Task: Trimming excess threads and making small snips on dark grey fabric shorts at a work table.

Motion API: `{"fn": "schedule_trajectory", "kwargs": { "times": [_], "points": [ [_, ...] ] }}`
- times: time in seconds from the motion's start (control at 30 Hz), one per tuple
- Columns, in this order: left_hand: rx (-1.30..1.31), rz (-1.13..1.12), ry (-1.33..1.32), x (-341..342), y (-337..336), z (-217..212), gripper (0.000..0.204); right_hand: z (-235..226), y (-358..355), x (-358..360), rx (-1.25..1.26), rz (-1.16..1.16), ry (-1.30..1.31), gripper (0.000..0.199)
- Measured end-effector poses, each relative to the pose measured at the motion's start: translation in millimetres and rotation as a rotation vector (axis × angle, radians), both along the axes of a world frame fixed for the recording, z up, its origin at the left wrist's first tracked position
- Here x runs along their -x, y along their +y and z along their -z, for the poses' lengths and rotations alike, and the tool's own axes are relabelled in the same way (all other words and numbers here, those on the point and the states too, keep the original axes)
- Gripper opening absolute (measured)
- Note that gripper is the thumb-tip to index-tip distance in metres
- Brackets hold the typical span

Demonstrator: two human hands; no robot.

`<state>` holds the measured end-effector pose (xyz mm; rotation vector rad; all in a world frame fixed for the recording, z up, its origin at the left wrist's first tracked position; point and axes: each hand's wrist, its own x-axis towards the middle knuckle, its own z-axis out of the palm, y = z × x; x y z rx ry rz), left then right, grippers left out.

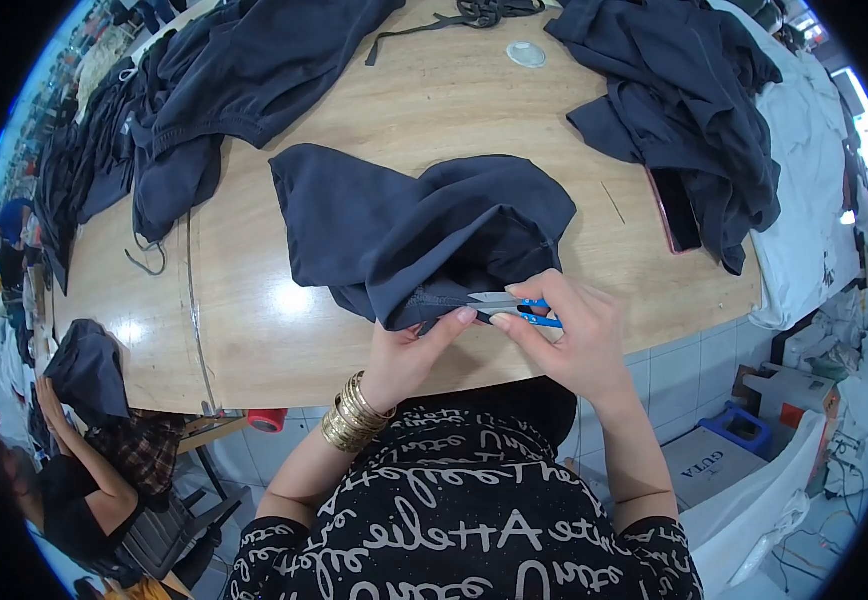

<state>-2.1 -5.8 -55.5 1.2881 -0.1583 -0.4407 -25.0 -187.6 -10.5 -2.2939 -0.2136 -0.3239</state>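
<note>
A dark navy garment (414,225) lies bunched on the wooden table (264,330), its near edge hanging at the table's front. My left hand (409,355), with gold bangles at the wrist, pinches the garment's lower hem. My right hand (569,335) holds small blue-handled thread snips (514,303), their metal blades pointing left at the hem right beside my left fingertips.
More dark garments are piled at the back left (214,80) and back right (684,90). A phone (676,210) lies under the right pile. A small round lid (526,53) sits at the back. Another person (84,470) holds dark cloth at lower left. White fabric (814,180) drapes at the right.
</note>
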Motion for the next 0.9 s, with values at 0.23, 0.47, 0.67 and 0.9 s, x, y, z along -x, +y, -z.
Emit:
{"fn": "schedule_trajectory", "kwargs": {
  "times": [0.23, 0.47, 0.67, 0.9],
  "points": [
    [-0.032, -0.010, -0.002, 1.0, 0.6, 4.5, 0.017, -1.3, 0.1, -0.4, 0.009, -0.012, -0.003, 0.022],
    [-0.016, -0.009, 0.020, 1.2, 0.2, 6.2, 0.017, -0.7, 0.2, -1.0, 0.007, -0.016, -0.011, 0.021],
    [-0.039, 0.002, 0.003, 1.2, 0.2, 4.5, 0.018, 0.1, -0.2, -1.4, 0.011, -0.011, -0.015, 0.021],
    [-0.031, -0.011, 0.024, 2.2, -1.3, 3.8, 0.019, 1.2, 0.3, -1.2, -0.018, 0.000, -0.008, 0.020]
  ]
}}
